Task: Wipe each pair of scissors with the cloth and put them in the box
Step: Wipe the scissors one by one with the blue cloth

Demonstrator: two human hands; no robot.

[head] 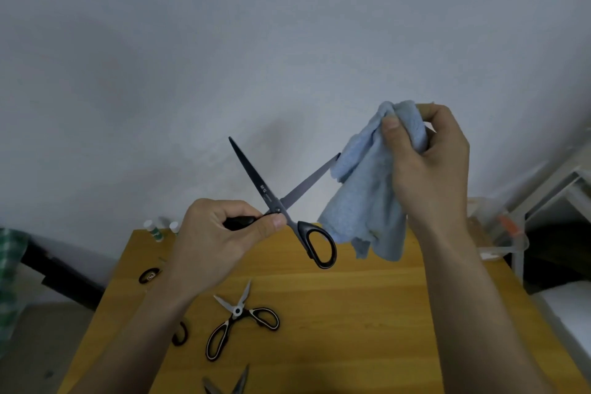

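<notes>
My left hand (217, 240) grips one handle of a pair of black scissors (271, 198), held up above the table with the blades spread wide. My right hand (428, 166) holds a light blue cloth (367, 189), bunched around the tip of the right-hand blade. On the wooden table (351, 313) lies a pair of black-and-cream kitchen scissors (240, 320), blades open. Another pair of scissors (228, 384) shows at the bottom edge. A clear plastic box (499, 233) stands at the table's far right corner.
Small white and green bottles (156, 230) stand at the table's far left corner. A dark round object (148, 275) and a dark curved piece (180, 334) lie near my left forearm. A grey wall rises behind. White furniture (563, 297) stands to the right.
</notes>
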